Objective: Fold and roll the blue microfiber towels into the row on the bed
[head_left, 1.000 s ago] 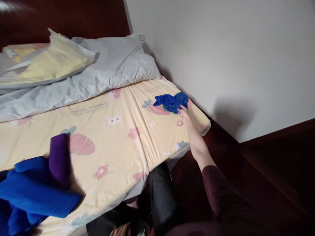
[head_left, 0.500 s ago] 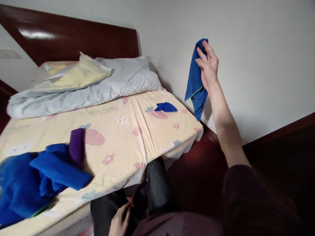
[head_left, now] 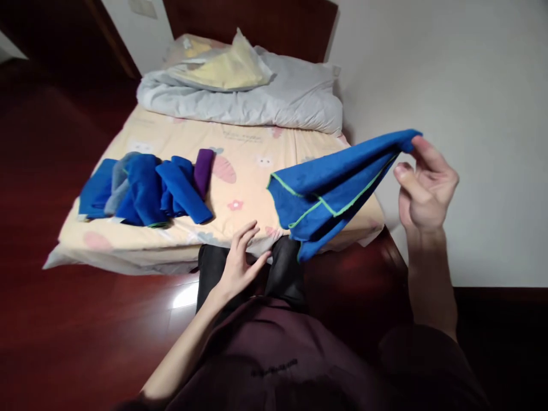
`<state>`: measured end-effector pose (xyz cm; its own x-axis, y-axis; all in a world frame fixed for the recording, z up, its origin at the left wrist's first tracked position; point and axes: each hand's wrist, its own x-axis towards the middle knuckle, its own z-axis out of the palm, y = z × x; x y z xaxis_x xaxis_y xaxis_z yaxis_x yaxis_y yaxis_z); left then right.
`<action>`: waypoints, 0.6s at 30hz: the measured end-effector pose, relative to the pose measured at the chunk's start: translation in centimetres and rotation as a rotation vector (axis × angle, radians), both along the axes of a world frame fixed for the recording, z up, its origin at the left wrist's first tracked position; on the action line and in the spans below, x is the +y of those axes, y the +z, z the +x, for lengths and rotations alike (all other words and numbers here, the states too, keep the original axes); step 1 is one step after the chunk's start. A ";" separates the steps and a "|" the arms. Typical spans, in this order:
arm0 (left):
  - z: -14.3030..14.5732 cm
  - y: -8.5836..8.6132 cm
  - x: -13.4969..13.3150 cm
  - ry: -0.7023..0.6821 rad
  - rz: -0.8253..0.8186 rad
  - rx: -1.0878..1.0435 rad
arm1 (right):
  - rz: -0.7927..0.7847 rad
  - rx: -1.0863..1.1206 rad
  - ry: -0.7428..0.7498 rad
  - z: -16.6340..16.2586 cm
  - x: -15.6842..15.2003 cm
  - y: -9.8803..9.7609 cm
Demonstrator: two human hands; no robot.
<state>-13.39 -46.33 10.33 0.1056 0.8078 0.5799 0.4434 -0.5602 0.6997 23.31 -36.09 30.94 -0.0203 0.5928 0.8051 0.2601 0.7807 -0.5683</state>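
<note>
A blue cloth (head_left: 334, 177) with green edging stretches out in the air to the left of my right hand (head_left: 428, 182). The fingers of that hand pinch one corner, and the free end swings over the bed's front edge. My left hand (head_left: 240, 262) is empty, its fingers apart, above my lap near the mattress edge. On the bed's left side lie several folded or rolled cloths: blue ones (head_left: 145, 191), a grey one (head_left: 119, 185) and a purple one (head_left: 204, 171).
The bed has a patterned yellow sheet (head_left: 244, 165). Across its far end lie a rolled grey quilt (head_left: 231, 108) and a pale yellow pillow (head_left: 231, 68) before a dark wooden headboard (head_left: 257, 23). A white wall (head_left: 479, 114) stands at the right. Dark red floor (head_left: 85, 319) surrounds the bed.
My right hand has come lower with the blue cloth, which has swung from hanging down to stretching left. My left hand has risen from my lap and opened. The view has turned left.
</note>
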 end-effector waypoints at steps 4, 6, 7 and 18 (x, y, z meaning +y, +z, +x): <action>0.8 1.8 3.7 0.097 0.214 0.107 | -0.149 -0.032 0.071 -3.7 -2.9 -2.9; 1.0 2.0 5.0 0.066 0.248 0.189 | -0.196 -0.086 0.071 -5.1 -3.6 -4.2; 1.0 2.0 5.3 0.032 0.258 0.217 | -0.212 -0.118 0.068 -5.7 -3.8 -4.8; 1.8 4.4 0.6 -0.322 0.209 0.145 | -0.320 -0.170 0.043 -9.2 -4.3 -10.3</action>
